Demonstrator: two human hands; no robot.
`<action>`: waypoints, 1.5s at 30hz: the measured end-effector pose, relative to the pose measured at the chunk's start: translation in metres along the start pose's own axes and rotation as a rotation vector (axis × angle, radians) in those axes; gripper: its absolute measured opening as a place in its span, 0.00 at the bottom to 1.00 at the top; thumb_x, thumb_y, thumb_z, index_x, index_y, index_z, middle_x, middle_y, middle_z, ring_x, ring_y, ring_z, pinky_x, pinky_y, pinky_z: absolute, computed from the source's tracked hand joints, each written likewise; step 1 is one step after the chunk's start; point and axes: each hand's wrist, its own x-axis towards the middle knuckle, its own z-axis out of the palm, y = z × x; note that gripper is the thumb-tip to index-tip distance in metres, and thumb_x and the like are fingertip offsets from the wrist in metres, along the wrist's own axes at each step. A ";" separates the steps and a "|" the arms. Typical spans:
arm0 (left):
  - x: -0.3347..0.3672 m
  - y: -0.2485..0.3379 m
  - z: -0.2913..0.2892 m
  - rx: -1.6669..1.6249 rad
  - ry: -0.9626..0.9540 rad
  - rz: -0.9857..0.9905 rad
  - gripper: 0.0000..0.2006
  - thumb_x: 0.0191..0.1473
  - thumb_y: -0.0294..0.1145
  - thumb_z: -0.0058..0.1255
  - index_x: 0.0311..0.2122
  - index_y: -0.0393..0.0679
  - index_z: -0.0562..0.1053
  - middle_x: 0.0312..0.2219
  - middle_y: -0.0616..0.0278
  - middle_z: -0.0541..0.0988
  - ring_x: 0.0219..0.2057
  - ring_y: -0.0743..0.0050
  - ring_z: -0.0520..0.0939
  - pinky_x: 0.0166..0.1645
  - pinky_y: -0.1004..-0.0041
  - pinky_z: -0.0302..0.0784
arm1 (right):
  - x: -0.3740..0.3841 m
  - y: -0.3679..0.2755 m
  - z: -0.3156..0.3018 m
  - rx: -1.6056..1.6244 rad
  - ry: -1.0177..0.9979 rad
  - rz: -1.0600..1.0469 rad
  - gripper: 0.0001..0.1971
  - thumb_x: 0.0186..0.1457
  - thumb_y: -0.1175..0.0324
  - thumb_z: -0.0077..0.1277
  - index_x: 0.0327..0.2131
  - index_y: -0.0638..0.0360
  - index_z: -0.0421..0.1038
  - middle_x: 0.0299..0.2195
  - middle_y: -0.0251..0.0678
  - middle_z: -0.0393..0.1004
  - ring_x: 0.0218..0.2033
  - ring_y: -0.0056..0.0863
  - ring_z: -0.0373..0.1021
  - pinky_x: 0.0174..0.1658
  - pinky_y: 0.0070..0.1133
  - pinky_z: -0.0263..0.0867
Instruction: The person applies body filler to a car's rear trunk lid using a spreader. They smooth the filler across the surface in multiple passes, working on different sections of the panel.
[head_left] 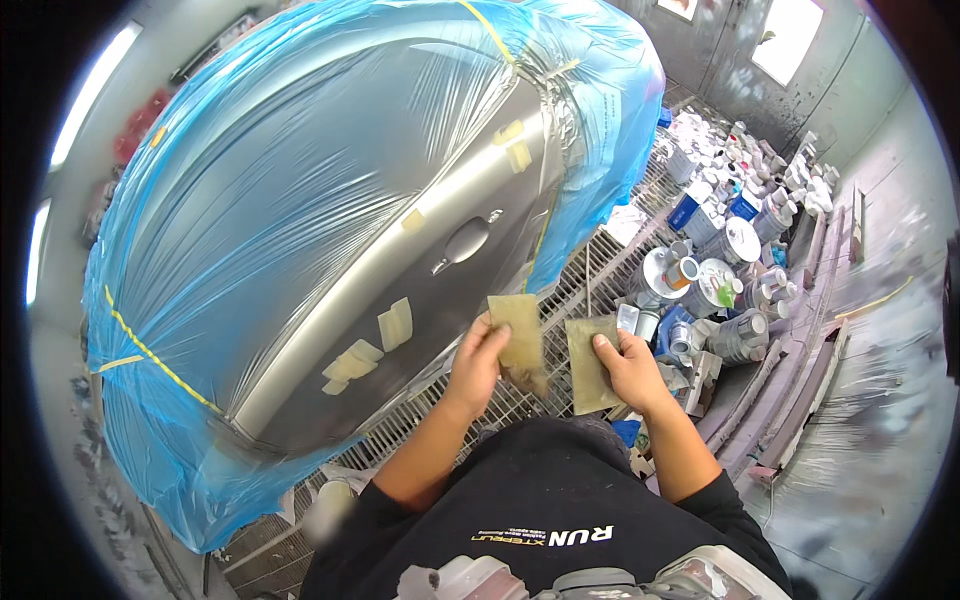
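Note:
In my left hand [478, 365] is a flat yellowish-tan rectangular sheet [520, 345], pinched near its upper left edge with the thumb on top. Its lower corner looks dark and soiled. My right hand [632, 372] pinches a similar yellowish-tan sheet [592, 375], slightly darker, by its right side. A narrow gap separates the two sheets, held in front of my chest. To the left of my hands stands a grey car door [440, 290] with a door handle [466, 241]. Patches of pale tape [352, 362] stick to its surface. What the fingers do behind the sheets is hidden.
Blue plastic film [250, 130] covers the rest of the car, edged with yellow tape [160, 345]. A metal floor grating [400, 410] runs beneath me. Many paint cans [715, 280] and cups crowd the right side, near long trim strips [790, 390] along the wall.

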 end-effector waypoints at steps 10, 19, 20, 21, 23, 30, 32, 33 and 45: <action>-0.010 -0.029 0.028 0.351 0.015 0.005 0.22 0.67 0.47 0.53 0.54 0.37 0.76 0.46 0.52 0.84 0.48 0.64 0.84 0.54 0.64 0.77 | -0.009 0.028 0.037 0.319 0.150 -0.207 0.15 0.64 0.67 0.60 0.50 0.65 0.75 0.41 0.36 0.82 0.40 0.20 0.77 0.45 0.22 0.73; -0.014 -0.018 0.054 0.822 -0.563 -0.113 0.20 0.63 0.42 0.58 0.53 0.39 0.76 0.43 0.48 0.84 0.46 0.53 0.85 0.52 0.61 0.77 | -0.015 0.011 0.014 -0.074 0.158 -0.420 0.17 0.60 0.65 0.62 0.47 0.68 0.74 0.37 0.42 0.82 0.37 0.26 0.78 0.43 0.26 0.73; -0.011 -0.017 0.056 0.852 -0.642 -0.131 0.20 0.63 0.43 0.58 0.53 0.39 0.76 0.44 0.49 0.84 0.46 0.54 0.84 0.52 0.61 0.77 | -0.016 0.010 0.010 -0.112 0.106 -0.451 0.18 0.59 0.64 0.63 0.46 0.68 0.74 0.36 0.43 0.83 0.37 0.27 0.79 0.43 0.27 0.73; -0.009 -0.018 0.059 0.815 -0.657 -0.175 0.20 0.64 0.42 0.57 0.53 0.38 0.76 0.44 0.49 0.84 0.46 0.57 0.84 0.52 0.62 0.77 | -0.015 0.011 0.008 -0.185 0.147 -0.420 0.18 0.58 0.63 0.63 0.45 0.68 0.74 0.34 0.49 0.82 0.35 0.35 0.80 0.41 0.28 0.73; -0.008 -0.025 0.063 0.916 -0.378 -0.183 0.20 0.66 0.43 0.54 0.53 0.36 0.75 0.43 0.48 0.84 0.46 0.57 0.84 0.52 0.62 0.77 | -0.014 0.017 -0.001 -0.263 0.296 -0.432 0.19 0.58 0.61 0.63 0.44 0.66 0.74 0.37 0.51 0.79 0.39 0.48 0.78 0.44 0.34 0.72; 0.006 -0.073 0.068 0.605 -0.179 -0.019 0.19 0.73 0.44 0.44 0.48 0.35 0.75 0.38 0.56 0.82 0.40 0.71 0.82 0.47 0.67 0.77 | -0.026 0.083 -0.008 0.340 -0.115 0.098 0.18 0.68 0.59 0.54 0.52 0.63 0.74 0.44 0.37 0.82 0.43 0.23 0.77 0.49 0.26 0.73; 0.017 -0.086 0.074 0.794 -0.243 0.001 0.18 0.72 0.43 0.45 0.45 0.36 0.76 0.34 0.63 0.81 0.35 0.80 0.79 0.42 0.71 0.76 | -0.031 0.104 -0.006 0.565 0.030 0.024 0.15 0.70 0.63 0.51 0.52 0.63 0.74 0.43 0.33 0.81 0.41 0.20 0.76 0.47 0.25 0.74; 0.021 -0.092 0.076 0.773 -0.316 -0.096 0.18 0.72 0.43 0.46 0.44 0.36 0.76 0.33 0.63 0.81 0.34 0.80 0.79 0.41 0.72 0.76 | -0.029 0.114 -0.008 0.658 0.122 0.013 0.15 0.70 0.63 0.51 0.52 0.64 0.74 0.43 0.34 0.81 0.41 0.20 0.76 0.47 0.24 0.74; 0.055 -0.157 0.040 1.624 -0.696 -0.407 0.19 0.63 0.45 0.55 0.52 0.43 0.80 0.42 0.50 0.86 0.45 0.54 0.87 0.52 0.63 0.80 | -0.054 0.331 -0.137 1.012 0.929 0.217 0.15 0.65 0.73 0.53 0.53 0.66 0.72 0.46 0.40 0.80 0.42 0.31 0.77 0.48 0.30 0.73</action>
